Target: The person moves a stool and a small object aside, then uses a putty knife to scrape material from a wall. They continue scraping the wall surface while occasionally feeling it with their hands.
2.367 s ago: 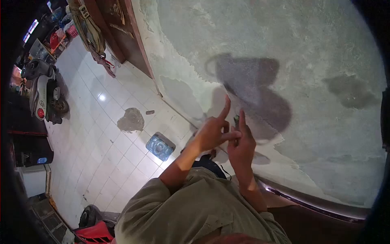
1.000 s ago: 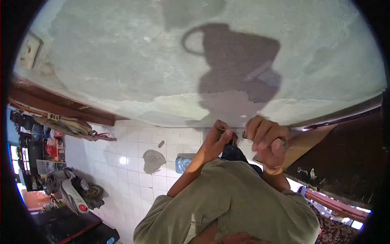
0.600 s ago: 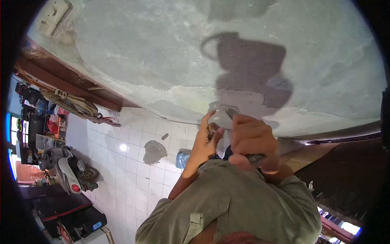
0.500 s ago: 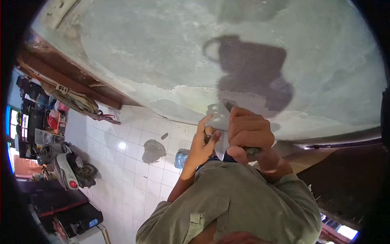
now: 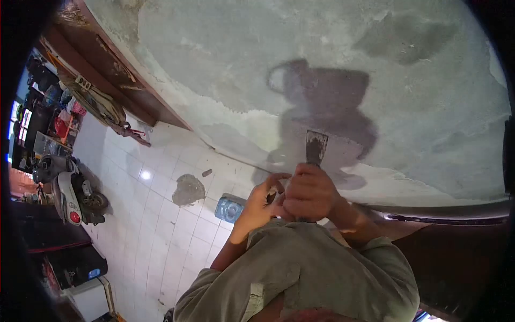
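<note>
My right hand (image 5: 310,194) is closed around the handle of a putty knife (image 5: 316,146). Its flat, dark-smeared blade points up toward the grey plastered wall (image 5: 214,64). No contact between blade and wall can be made out. Close beside it, my left hand (image 5: 260,206) has its fingers curled, their tips near or against the right hand. A small dark patch (image 5: 270,198) shows inside that curl; what it is I cannot make out. My shadow falls on the wall behind the blade.
On the white tiled floor (image 5: 161,214) lie a grey patch of mix (image 5: 189,190), a small dark piece (image 5: 207,173) and a blue clear container (image 5: 229,208). A scooter (image 5: 75,196) stands at left. Bags hang by the brown door frame (image 5: 115,91). Dark furniture (image 5: 456,257) is at right.
My right hand has turned and moved lower left, so the putty knife's blade now shows flat. The left hand has dropped slightly and curled its fingers toward the right. The view has shifted.
</note>
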Demonstrator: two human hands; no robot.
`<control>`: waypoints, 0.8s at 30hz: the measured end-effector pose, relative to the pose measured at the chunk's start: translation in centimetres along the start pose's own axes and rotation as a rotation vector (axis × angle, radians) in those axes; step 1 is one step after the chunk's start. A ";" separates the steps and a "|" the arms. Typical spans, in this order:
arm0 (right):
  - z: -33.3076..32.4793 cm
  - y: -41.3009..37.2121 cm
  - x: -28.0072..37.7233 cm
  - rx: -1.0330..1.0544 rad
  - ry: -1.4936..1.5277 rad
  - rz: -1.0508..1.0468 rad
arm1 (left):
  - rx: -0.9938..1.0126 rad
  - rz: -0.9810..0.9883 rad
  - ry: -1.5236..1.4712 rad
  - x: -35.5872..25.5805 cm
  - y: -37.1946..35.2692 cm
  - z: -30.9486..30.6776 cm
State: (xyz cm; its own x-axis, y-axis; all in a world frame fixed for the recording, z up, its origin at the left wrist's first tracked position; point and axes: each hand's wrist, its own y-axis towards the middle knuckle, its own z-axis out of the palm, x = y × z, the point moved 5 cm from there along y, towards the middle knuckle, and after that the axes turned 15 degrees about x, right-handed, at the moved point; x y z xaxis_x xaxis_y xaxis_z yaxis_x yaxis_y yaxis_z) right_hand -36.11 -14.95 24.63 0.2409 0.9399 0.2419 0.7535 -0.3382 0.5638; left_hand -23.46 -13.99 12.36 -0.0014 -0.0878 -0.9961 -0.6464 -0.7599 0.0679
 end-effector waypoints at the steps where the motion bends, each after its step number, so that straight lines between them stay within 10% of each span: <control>1: -0.2 -0.2 -0.1 -0.015 -0.011 0.005 | -0.004 0.018 -0.003 0.2 0.1 -0.2; 20: -0.5 -2.8 -4.9 -0.360 0.088 0.431 | 0.040 -0.115 0.024 0.8 -0.8 -0.5; 24: -1.9 -0.1 0.0 -0.327 0.153 0.200 | 0.033 -0.050 -0.033 1.0 -1.1 -0.3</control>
State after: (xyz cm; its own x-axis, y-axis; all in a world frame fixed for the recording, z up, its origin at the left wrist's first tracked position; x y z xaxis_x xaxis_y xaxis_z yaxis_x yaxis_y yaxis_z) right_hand -37.34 -14.98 26.11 0.2507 0.8445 0.4733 0.4613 -0.5340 0.7085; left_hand -22.48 -13.47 11.26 0.0066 -0.0289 -0.9996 -0.6708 -0.7414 0.0170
